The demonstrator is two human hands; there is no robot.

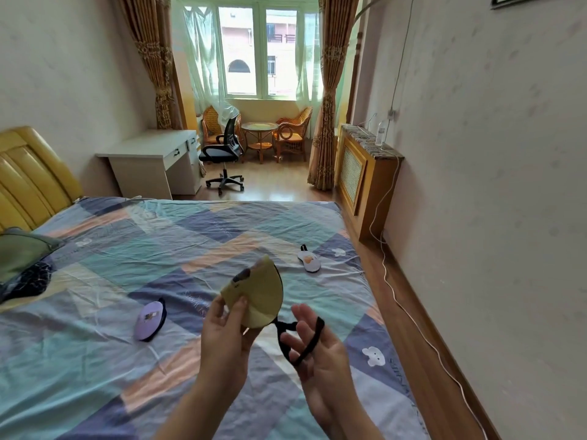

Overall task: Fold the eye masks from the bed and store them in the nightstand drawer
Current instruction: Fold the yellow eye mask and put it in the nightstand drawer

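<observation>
Counting three eye masks over one bed (95, 354), purple mask (148, 319) flat at left, yellow mask (259, 295) (folded in half) pinched in the left hand (222, 336), its black strap (313, 339) looped over the loosely spread fingers of the right hand (320, 354), white mask (310, 261) lying farther right.

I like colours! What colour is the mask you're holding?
The mask is yellow; head view.

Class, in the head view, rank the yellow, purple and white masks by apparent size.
1. yellow mask, held close to the camera
2. purple mask
3. white mask, farthest away
Nearness inflates the yellow one; true sizes may match.
</observation>
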